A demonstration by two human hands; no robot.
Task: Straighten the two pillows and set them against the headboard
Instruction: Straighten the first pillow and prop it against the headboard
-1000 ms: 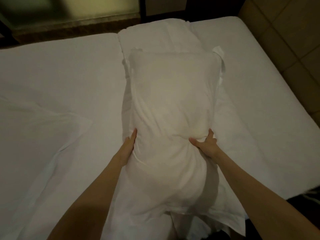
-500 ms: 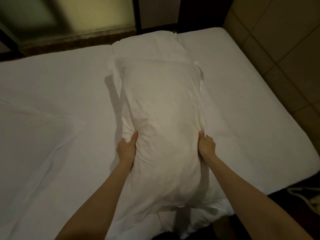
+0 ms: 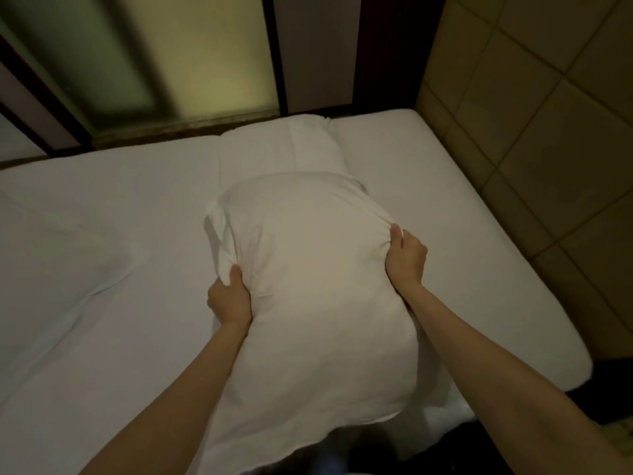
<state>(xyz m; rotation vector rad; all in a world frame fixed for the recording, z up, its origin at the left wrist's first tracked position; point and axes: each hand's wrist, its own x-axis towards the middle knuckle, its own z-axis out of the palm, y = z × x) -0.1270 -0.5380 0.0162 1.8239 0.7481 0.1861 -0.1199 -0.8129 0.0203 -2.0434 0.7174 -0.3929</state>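
Observation:
A white pillow [image 3: 315, 289] is lifted lengthwise over the bed, its near end hanging toward me. My left hand [image 3: 228, 299] grips its left edge, fingers closed into the fabric. My right hand [image 3: 406, 257] clutches its right edge, bunching the cover. A second white pillow [image 3: 281, 149] lies flat beyond it, its far end near the bed's far edge, partly hidden by the held pillow. The padded tan headboard [image 3: 548, 132] rises along the right side of the bed.
The bed's white sheet [image 3: 102, 255] is wrinkled on the left. A frosted glass panel [image 3: 191, 60] with dark frames stands behind the far edge. A dark floor strip [image 3: 603, 399] shows at the lower right.
The pillow has been lifted up and toward me. Both hands slid farther up its sides and now clutch the fabric tighter. The view tilted up, showing more wall and headboard.

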